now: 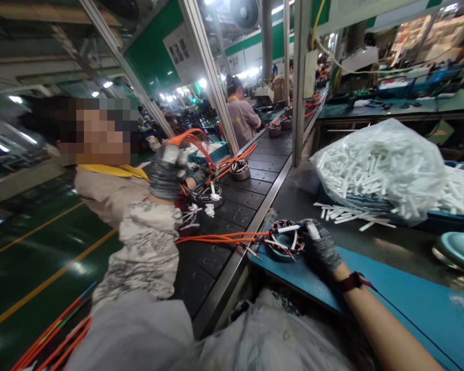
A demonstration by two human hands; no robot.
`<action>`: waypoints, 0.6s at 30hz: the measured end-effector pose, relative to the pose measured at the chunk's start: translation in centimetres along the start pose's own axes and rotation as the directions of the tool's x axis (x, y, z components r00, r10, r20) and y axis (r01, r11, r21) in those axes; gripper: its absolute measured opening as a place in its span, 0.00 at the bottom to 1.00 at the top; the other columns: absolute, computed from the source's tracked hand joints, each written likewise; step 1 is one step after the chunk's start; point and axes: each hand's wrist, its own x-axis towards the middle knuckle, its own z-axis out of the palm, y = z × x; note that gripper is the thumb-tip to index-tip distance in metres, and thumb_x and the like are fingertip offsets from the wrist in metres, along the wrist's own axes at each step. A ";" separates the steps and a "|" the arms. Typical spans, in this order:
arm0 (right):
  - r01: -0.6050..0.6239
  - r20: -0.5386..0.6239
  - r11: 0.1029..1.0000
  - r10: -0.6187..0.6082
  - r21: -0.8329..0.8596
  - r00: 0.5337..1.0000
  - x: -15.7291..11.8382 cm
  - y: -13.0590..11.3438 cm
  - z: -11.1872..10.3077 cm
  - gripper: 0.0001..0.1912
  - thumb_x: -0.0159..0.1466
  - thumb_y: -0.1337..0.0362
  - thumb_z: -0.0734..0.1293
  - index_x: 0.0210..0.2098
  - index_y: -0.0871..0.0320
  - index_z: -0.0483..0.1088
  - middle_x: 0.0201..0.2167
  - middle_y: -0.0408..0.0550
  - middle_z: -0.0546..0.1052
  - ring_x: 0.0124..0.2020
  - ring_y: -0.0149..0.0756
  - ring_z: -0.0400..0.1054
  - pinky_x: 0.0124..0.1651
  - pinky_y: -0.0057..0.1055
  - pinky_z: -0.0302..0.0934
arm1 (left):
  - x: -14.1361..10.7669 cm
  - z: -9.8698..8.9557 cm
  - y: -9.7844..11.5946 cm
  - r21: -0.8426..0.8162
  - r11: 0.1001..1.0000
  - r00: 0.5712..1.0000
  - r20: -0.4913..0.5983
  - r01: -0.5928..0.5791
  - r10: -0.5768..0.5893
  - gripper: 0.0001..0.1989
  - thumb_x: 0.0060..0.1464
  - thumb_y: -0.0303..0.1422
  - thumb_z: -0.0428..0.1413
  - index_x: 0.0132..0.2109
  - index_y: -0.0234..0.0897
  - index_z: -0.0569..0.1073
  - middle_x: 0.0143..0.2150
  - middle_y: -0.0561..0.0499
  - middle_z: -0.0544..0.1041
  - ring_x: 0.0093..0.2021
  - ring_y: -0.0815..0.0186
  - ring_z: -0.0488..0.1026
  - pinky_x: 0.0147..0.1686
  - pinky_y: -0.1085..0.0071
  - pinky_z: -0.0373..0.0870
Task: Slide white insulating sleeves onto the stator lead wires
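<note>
Head view: no legible writing on stator [285,238].

Gloved worker on the line.
The right hand [321,247] wears a grey speckled knit glove; a dark red band circles the wrist above a bare forearm.

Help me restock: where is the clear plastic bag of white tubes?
In the head view the clear plastic bag of white tubes sits at upper right on the dark bench, beyond the gloved right hand and the round copper-wound stator.
</note>
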 end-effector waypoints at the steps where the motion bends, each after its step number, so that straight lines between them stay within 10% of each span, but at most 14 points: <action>1: -0.001 0.004 1.000 0.001 0.001 1.000 0.0 -0.1 0.0 0.20 0.68 0.49 0.56 0.37 0.56 0.71 0.36 0.52 0.77 0.37 0.40 0.70 0.45 0.37 0.65 | 0.1 -0.9 0.8 -0.003 1.000 1.000 -0.015 -0.014 0.014 0.14 0.55 0.43 0.60 0.34 0.37 0.67 0.18 0.64 0.62 0.11 0.78 0.51 0.08 0.76 0.45; 7: -0.011 0.029 1.000 0.010 0.015 1.000 -0.1 0.1 -0.2 0.21 0.68 0.48 0.56 0.38 0.56 0.72 0.36 0.50 0.77 0.37 0.39 0.70 0.44 0.37 0.65 | -0.2 -5.0 3.3 0.102 0.992 0.998 -0.019 0.067 -0.066 0.15 0.59 0.36 0.55 0.26 0.36 0.63 0.16 0.59 0.65 0.10 0.77 0.50 0.06 0.75 0.38; 12: -0.021 0.011 1.000 0.021 0.019 1.000 -0.2 0.4 0.0 0.21 0.67 0.47 0.56 0.39 0.56 0.71 0.37 0.51 0.77 0.36 0.39 0.70 0.43 0.37 0.66 | -2.5 -3.3 4.3 0.096 0.995 0.999 -0.033 0.008 -0.005 0.18 0.62 0.35 0.52 0.24 0.37 0.60 0.15 0.59 0.62 0.10 0.77 0.50 0.07 0.77 0.41; 18: 0.001 0.029 1.000 0.000 -0.013 1.000 -0.3 -0.2 -0.2 0.20 0.68 0.49 0.55 0.38 0.56 0.71 0.36 0.51 0.76 0.37 0.40 0.70 0.45 0.39 0.65 | -5.0 -1.4 10.6 -0.228 0.970 0.958 -0.287 -0.090 0.021 0.19 0.71 0.33 0.36 0.28 0.37 0.54 0.17 0.63 0.60 0.10 0.77 0.48 0.10 0.78 0.45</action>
